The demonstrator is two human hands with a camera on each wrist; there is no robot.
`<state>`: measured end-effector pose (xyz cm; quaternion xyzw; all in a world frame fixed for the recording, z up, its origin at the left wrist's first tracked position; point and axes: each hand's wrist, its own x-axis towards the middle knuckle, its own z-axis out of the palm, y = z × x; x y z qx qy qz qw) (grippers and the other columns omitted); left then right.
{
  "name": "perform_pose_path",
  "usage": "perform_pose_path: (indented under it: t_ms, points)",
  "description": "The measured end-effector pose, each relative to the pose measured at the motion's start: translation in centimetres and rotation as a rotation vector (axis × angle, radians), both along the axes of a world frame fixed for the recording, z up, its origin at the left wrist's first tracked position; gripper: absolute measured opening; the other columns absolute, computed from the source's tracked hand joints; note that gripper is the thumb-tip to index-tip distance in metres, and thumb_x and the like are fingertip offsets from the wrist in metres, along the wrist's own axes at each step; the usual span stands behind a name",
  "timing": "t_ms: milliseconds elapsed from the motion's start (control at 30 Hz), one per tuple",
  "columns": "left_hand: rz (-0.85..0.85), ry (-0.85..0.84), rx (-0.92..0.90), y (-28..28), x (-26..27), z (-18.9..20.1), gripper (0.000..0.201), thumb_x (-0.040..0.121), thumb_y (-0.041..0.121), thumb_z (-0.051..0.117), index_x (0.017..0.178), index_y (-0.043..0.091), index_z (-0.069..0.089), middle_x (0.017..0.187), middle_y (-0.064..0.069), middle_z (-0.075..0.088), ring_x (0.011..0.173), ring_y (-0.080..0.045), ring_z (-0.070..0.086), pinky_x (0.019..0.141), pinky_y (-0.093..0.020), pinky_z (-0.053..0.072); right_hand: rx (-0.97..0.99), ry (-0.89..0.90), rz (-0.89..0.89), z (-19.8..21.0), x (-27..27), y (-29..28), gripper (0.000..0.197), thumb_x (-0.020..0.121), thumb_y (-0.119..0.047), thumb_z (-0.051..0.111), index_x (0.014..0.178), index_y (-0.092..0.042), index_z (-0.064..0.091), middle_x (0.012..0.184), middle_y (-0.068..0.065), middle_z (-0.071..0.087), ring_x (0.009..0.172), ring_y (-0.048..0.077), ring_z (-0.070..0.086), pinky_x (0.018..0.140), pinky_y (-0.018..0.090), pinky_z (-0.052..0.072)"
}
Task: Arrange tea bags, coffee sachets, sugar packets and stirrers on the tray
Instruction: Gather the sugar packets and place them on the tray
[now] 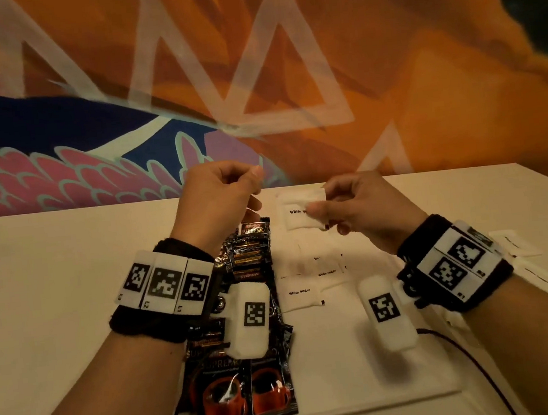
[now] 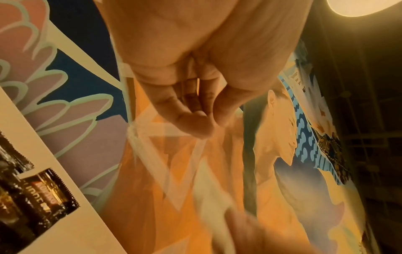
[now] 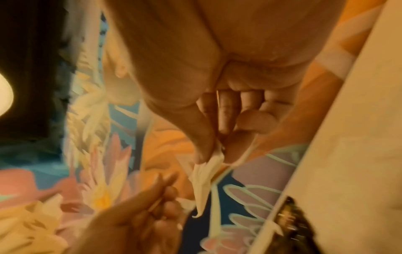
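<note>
Past table's far edge (image 1: 430,172), right hand (image 1: 363,212) pinches sugar packet (image 1: 299,205).

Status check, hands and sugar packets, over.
Right hand pinches a sugar packet above the tray. Left hand raised, curled, apparently empty. Coffee sachets and more sugar packets already on tray; nothing blocking.

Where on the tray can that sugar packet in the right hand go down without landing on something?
Bare tray lies near the front edge, right of the coffee sachets and below the laid sugar packets. The far strip, beyond the held sugar packet in the right hand, also looks free. The left column under the left hand is crowded with sachets.
</note>
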<state>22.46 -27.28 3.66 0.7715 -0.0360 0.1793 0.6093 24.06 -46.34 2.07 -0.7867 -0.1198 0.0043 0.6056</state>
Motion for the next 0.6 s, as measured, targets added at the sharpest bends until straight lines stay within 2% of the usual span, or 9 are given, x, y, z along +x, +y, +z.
perform_pose_path:
  t_ms: [67, 167, 300, 400, 467, 533, 600]
  points:
    - [0.013, 0.010, -0.018, 0.4, 0.1, 0.1, 0.015, 0.093, 0.020, 0.059, 0.097, 0.009, 0.069, 0.080, -0.004, 0.064, 0.058, -0.009, 0.061, 0.054, -0.026, 0.055, -0.171, 0.117, 0.012, -0.7, 0.2, -1.1, 0.016, 0.076, -0.012, 0.079, 0.078, -0.006, 0.064, 0.067, 0.008, 0.065, 0.054, 0.011, 0.059, 0.051, 0.025, 0.042]
    - [0.007, 0.019, -0.021, 0.4, 0.0, 0.2, 0.013, 0.093, 0.021, 0.059, 0.097, 0.012, 0.068, 0.083, -0.004, 0.064, 0.060, -0.010, 0.061, 0.052, -0.023, 0.052, -0.391, 0.258, 0.025, -1.8, 0.0, -2.1, 0.019, 0.076, -0.016, 0.080, 0.083, -0.005, 0.066, 0.067, 0.005, 0.064, 0.049, 0.006, 0.055, 0.051, 0.024, 0.043]
    - [-0.023, 0.011, -0.008, 0.0, -0.4, 0.5, 0.010, 0.094, 0.021, 0.058, 0.095, 0.015, 0.066, 0.082, -0.003, 0.063, 0.065, -0.013, 0.061, 0.052, -0.024, 0.053, -0.496, 0.361, 0.032, -3.3, 0.0, -2.2, 0.023, 0.074, -0.017, 0.083, 0.079, -0.012, 0.061, 0.066, 0.007, 0.064, 0.049, 0.010, 0.054, 0.047, 0.022, 0.042]
    - [-0.033, 0.008, -0.004, -0.1, -0.6, 0.7, 0.007, 0.093, 0.021, 0.059, 0.093, 0.016, 0.065, 0.083, -0.002, 0.062, 0.064, -0.014, 0.060, 0.051, -0.024, 0.053, -0.651, 0.328, 0.018, -4.1, 0.0, -1.8, 0.027, 0.074, -0.021, 0.082, 0.077, -0.016, 0.056, 0.064, 0.003, 0.067, 0.051, 0.010, 0.060, 0.045, 0.020, 0.044]
    - [-0.036, 0.008, -0.007, 0.0, -0.6, 0.8, 0.007, 0.093, 0.020, 0.059, 0.093, 0.015, 0.064, 0.082, -0.002, 0.062, 0.063, -0.013, 0.060, 0.051, -0.025, 0.053, -0.795, 0.257, 0.012, -4.2, -0.1, -1.5, 0.030, 0.074, -0.026, 0.081, 0.076, -0.018, 0.053, 0.072, 0.002, 0.069, 0.069, 0.016, 0.068, 0.054, 0.025, 0.051]
    - [-0.041, 0.007, -0.007, 0.0, -0.7, 0.9, 0.007, 0.093, 0.020, 0.059, 0.093, 0.015, 0.064, 0.081, -0.002, 0.062, 0.063, -0.014, 0.060, 0.051, -0.024, 0.052, -0.905, 0.195, 0.005, -4.2, -0.1, -1.2, 0.033, 0.072, -0.031, 0.081, 0.073, -0.020, 0.050, 0.081, 0.002, 0.067, 0.086, 0.022, 0.066, 0.068, 0.030, 0.050]
    - [-0.045, 0.009, 0.000, 0.1, -0.7, 0.9, 0.006, 0.093, 0.020, 0.059, 0.093, 0.016, 0.064, 0.081, -0.002, 0.062, 0.063, -0.014, 0.061, 0.051, -0.023, 0.053, -0.938, 0.163, 0.002, -4.2, -0.1, -1.1, 0.035, 0.072, -0.033, 0.082, 0.071, -0.021, 0.049, 0.079, -0.002, 0.060, 0.082, 0.020, 0.059, 0.062, 0.027, 0.044]
